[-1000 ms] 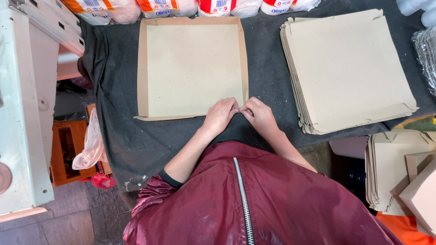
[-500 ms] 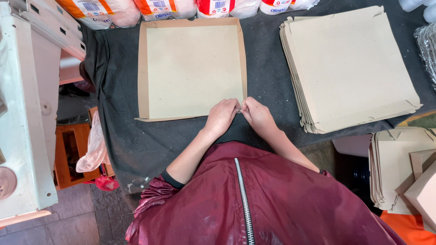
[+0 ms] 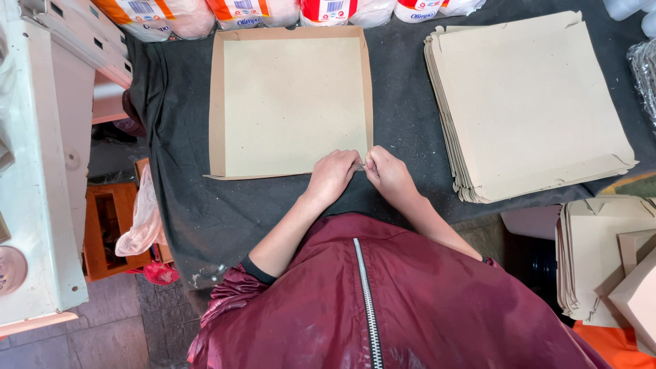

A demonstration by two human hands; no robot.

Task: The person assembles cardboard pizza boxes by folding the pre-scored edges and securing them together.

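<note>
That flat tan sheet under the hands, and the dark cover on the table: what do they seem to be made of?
The tan sheet looks like plain brown cardboard: matte, unprinted, with creased, folded-up edges. Both the left hand and the right hand pinch its near corner. The stack of sheets beside it looks the same. The dark cover seems to be cloth, perhaps felt: dull, wrinkled at its left edge.

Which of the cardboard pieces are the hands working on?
The single cardboard sheet lying alone on the dark cloth; both hands pinch its near right corner. The others sit stacked, untouched, to the right.
</note>
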